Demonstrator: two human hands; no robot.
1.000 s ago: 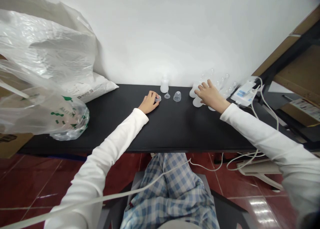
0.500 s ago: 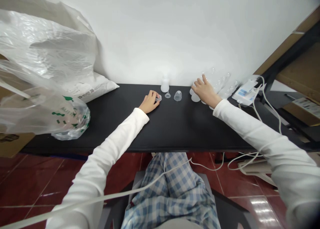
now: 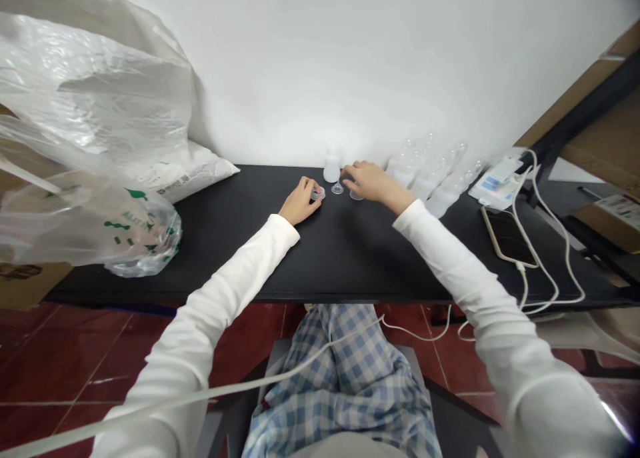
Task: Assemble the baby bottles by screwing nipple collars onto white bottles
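Observation:
My left hand [image 3: 299, 205] rests on the black table [image 3: 350, 251] with its fingertips pinched on a small grey ring [image 3: 317, 193]. My right hand [image 3: 369, 181] lies over a clear dome cap [image 3: 356, 196], fingers loosely bent and pointing left. Its fingertips come close to a small clear nipple [image 3: 337, 189] and an upright white bottle [image 3: 331, 169] by the wall. I see no grip on the cap. To the right, several clear bottles [image 3: 430, 173] lie in a row.
Large plastic bags [image 3: 85, 145] and a white sack [image 3: 190, 173] fill the table's left end. A phone [image 3: 505, 238] on a white cable [image 3: 545, 245] and a white box [image 3: 500, 178] lie at the right. A dark shelf with cardboard boxes [image 3: 605, 145] stands far right.
My right hand has left the row of bottles and swung left to the clear cap. The view has shifted, showing the phone. My left hand has stayed on the ring.

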